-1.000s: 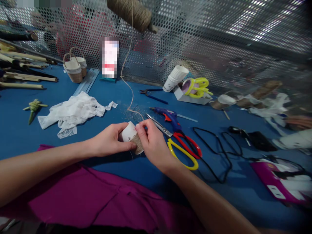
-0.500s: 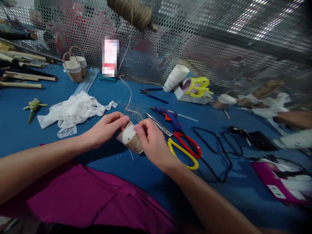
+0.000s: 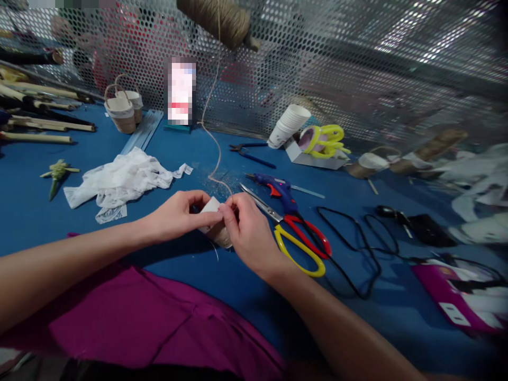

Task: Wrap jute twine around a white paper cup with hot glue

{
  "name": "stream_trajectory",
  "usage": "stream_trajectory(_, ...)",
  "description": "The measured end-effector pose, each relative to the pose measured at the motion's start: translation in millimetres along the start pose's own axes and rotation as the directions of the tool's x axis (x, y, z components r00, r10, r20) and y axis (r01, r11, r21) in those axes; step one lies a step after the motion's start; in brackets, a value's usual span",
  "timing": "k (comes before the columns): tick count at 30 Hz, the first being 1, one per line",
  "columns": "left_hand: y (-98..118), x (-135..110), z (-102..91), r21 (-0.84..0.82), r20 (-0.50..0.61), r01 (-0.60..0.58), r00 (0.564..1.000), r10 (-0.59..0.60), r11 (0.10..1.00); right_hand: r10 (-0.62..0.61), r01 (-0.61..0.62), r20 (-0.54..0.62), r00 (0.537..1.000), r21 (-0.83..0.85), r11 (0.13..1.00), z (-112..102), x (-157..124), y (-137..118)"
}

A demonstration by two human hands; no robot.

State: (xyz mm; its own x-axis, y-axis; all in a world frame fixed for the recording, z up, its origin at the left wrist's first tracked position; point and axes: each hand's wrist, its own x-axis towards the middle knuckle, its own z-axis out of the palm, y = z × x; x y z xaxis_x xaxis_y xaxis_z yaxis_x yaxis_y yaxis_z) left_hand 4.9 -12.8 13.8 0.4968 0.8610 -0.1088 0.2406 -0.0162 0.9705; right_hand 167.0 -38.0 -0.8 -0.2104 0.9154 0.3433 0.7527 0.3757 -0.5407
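My left hand (image 3: 180, 214) is wrapped round a small white paper cup (image 3: 212, 206) lying on its side just above the blue table (image 3: 47, 211). The cup's lower part (image 3: 222, 233) is wound with brown twine. My right hand (image 3: 248, 233) pinches the twine (image 3: 212, 135) against the cup. That twine runs up from the cup to a big spool (image 3: 218, 18) hanging at the top of the view. Both hands touch the cup.
Red-and-yellow scissors (image 3: 296, 233) and a blue glue gun (image 3: 275, 188) lie right of my hands, with a black cord (image 3: 357, 248) beyond. White lace fabric (image 3: 119, 182) lies left. Stacked cups (image 3: 288, 124), pliers (image 3: 248, 153), small baskets (image 3: 121, 111), bamboo sticks (image 3: 39, 124) and a mesh screen (image 3: 357, 63) stand behind.
My left hand has regripped the cup, sliding over its top and turning it, so less of the white wall shows. My right hand keeps its pinch on the twine.
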Motion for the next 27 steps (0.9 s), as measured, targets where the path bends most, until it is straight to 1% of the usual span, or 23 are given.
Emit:
stream_trajectory(2, 1.4, -1.4, 1.7, -0.045, 0.054, 0.060, 0.997, -0.057, 0.997, -0.025, 0.026, 0.006, 1.000, -0.048, 0.999, 0.1, -0.5, -3.0)
stream_trajectory(5, 0.8, -1.5, 3.2, -0.099, 0.052, 0.113, 0.993, -0.108, 0.989, -0.047, 0.048, 0.018, 0.999, -0.080, 0.996, 0.1, -0.9, -6.6)
stream_trajectory(9, -2.3, -0.2, 3.9, -0.132, 0.064, 0.132, 0.990, -0.124, 0.982, -0.066, 0.069, 0.033, 0.997, -0.102, 0.992, 0.9, -2.7, -9.3)
stream_trajectory(14, -6.0, 0.6, 4.9, -0.217, 0.067, 0.144, 0.989, -0.132, 0.966, -0.047, 0.055, 0.068, 0.997, -0.109, 0.993, -0.4, 0.4, -8.8)
stream_trajectory(16, -7.3, 1.2, 5.4, -0.262, 0.045, 0.144, 0.990, -0.137, 0.954, -0.023, 0.030, 0.068, 0.997, -0.107, 0.994, -9.2, 3.0, -9.2)
stream_trajectory(17, -7.9, 1.5, 5.7, -0.289, 0.033, 0.146, 0.989, -0.142, 0.946, -0.004, 0.011, 0.070, 0.998, -0.106, 0.994, -16.8, 3.3, -10.1)
stream_trajectory(19, -9.0, 2.3, 6.3, -0.338, 0.021, 0.150, 0.988, -0.152, 0.929, 0.045, -0.032, 0.114, 0.992, -0.114, 0.993, -37.6, -1.0, -13.6)
stream_trajectory(20, -9.5, 2.7, 6.5, -0.356, 0.018, 0.151, 0.988, -0.155, 0.922, 0.073, -0.047, 0.207, 0.976, -0.128, 0.991, -49.5, -6.5, -15.9)
stream_trajectory(21, -10.0, 2.9, 6.8, -0.367, 0.016, 0.151, 0.988, -0.156, 0.918, 0.082, -0.040, 0.328, 0.941, -0.133, 0.990, -61.1, -14.4, -18.0)
stream_trajectory(22, -10.5, 3.1, 7.0, -0.371, 0.013, 0.149, 0.988, -0.156, 0.916, 0.082, -0.018, 0.447, 0.891, -0.146, 0.989, -71.4, -24.6, -19.6)
stream_trajectory(23, -11.0, 3.3, 7.3, -0.372, 0.007, 0.147, 0.988, -0.156, 0.917, 0.062, 0.026, 0.583, 0.810, -0.141, 0.990, -79.3, -36.6, -20.4)
stream_trajectory(24, -11.4, 3.4, 7.5, -0.371, 0.001, 0.145, 0.988, -0.156, 0.917, 0.064, 0.059, 0.688, 0.723, -0.154, 0.986, -84.3, -49.8, -20.3)
stream_trajectory(25, -11.8, 3.6, 7.6, -0.372, -0.004, 0.142, 0.988, -0.155, 0.917, 0.090, 0.085, 0.752, 0.652, -0.191, 0.978, -86.1, -63.2, -19.1)
stream_trajectory(26, -12.1, 3.7, 7.7, -0.374, -0.005, 0.141, 0.988, -0.154, 0.917, 0.127, 0.108, 0.784, 0.608, -0.240, 0.965, -85.1, -76.0, -17.1)
stream_trajectory(27, -12.4, 3.9, 7.7, -0.376, -0.002, 0.141, 0.988, -0.153, 0.916, 0.184, 0.114, 0.781, 0.596, -0.310, 0.944, -82.0, -87.3, -14.8)
